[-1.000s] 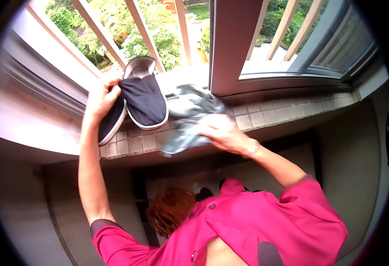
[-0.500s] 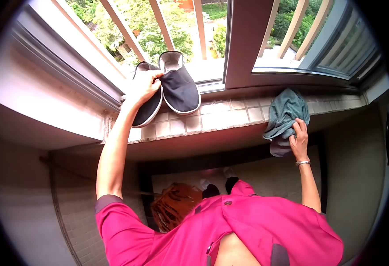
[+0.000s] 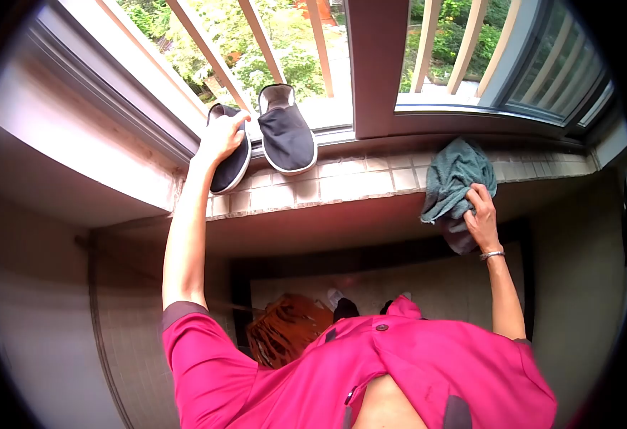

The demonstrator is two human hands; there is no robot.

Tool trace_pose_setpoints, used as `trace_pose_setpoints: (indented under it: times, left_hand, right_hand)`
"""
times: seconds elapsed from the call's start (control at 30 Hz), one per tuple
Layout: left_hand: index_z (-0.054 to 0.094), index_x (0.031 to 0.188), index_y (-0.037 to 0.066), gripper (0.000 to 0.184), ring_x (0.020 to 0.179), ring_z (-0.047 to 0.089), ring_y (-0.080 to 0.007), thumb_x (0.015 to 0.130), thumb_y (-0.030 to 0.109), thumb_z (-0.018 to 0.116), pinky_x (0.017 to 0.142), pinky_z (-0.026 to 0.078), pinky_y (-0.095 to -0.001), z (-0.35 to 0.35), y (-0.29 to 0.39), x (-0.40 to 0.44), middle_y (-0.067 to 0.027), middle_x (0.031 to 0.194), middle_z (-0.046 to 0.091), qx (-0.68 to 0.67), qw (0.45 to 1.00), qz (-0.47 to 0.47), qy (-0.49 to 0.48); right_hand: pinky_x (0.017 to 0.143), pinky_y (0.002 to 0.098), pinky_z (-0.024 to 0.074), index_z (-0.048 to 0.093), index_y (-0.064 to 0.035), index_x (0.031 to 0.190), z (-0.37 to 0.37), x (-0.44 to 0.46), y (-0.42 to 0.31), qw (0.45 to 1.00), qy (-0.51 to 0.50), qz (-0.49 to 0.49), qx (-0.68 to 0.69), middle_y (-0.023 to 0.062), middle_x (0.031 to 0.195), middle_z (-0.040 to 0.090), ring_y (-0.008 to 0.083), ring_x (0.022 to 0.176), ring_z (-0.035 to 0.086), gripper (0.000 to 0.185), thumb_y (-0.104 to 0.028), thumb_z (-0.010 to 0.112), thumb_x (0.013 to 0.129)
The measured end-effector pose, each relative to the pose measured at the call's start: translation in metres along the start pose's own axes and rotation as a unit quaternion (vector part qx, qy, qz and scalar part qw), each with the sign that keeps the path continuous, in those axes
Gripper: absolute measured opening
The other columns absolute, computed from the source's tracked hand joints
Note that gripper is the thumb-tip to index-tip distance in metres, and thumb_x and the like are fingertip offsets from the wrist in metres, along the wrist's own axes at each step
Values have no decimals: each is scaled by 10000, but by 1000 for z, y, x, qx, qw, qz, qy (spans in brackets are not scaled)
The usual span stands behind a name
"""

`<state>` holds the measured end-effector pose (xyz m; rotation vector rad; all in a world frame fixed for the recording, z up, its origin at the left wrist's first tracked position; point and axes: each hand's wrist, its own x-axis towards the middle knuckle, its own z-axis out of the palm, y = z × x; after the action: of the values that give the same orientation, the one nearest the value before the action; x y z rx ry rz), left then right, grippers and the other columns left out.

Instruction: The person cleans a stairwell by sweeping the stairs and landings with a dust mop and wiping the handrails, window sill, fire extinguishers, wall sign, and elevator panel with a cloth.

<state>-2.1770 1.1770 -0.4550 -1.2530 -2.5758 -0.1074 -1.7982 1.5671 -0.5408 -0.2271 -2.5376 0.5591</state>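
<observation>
1. Standing on the left part of the tiled sill [image 3: 356, 180], the first shoe [image 3: 233, 170], dark with a pale sole edge, has its toe over the tiles and its opening toward the outer side of the sill.
2. The second shoe [image 3: 288, 139], of matching type, is just beside it on the sill, a narrow gap between the two; its pale lining is visible.
3. The left hand [image 3: 220, 136] is in contact with the first shoe, above the left part of the sill. Part of the hand's underside is hidden; whether it is clamped cannot be told.
4. The right hand [image 3: 481, 214] is well apart from the left, at the front edge of the sill toward its right part. Its fingers are closed on a green cloth [image 3: 458, 175].
5. The cloth lies bunched over the sill's front edge; a darker, purplish part hangs below that edge.
6. A bracelet [image 3: 492, 254] encircles the right wrist, below the sill.
7. Beyond the sill, pale bars [image 3: 262, 43] are noted, with foliage behind.
8. An orange-brown article [image 3: 292, 329] is on the floor [image 3: 446, 286] below the sill; its nature cannot be determined.
</observation>
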Motion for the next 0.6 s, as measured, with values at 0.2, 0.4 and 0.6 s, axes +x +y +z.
trace_pose_setpoints:
  times: [0.2,0.4,0.6]
  left_hand:
    - [571,968,72,183,694,550,-281,793,124,567,658,437,-375,-36,92,-18,-110,756,560,-4,972,-117,204]
    - [560,1040,79,270,905,552,-288,825,241,575,814,415,-360,18,165,-32,-130,953,587,22,961,-160,223]
    - [573,1087,63,293,957,562,-308,888,255,474,822,433,-367,49,145,-3,-152,1041,599,24,960,-180,212]
  right_hand:
    - [845,376,400,525,17,868,-9,-2,14,998,-15,-32,53,157,997,498,337,939,489,280,66,468,599]
    - [853,311,417,539,25,879,-51,-9,50,967,73,34,242,157,996,551,291,938,558,297,80,436,606]
    - [825,393,424,512,-53,907,-112,27,81,977,151,-80,128,151,1005,539,336,973,512,313,6,522,599]
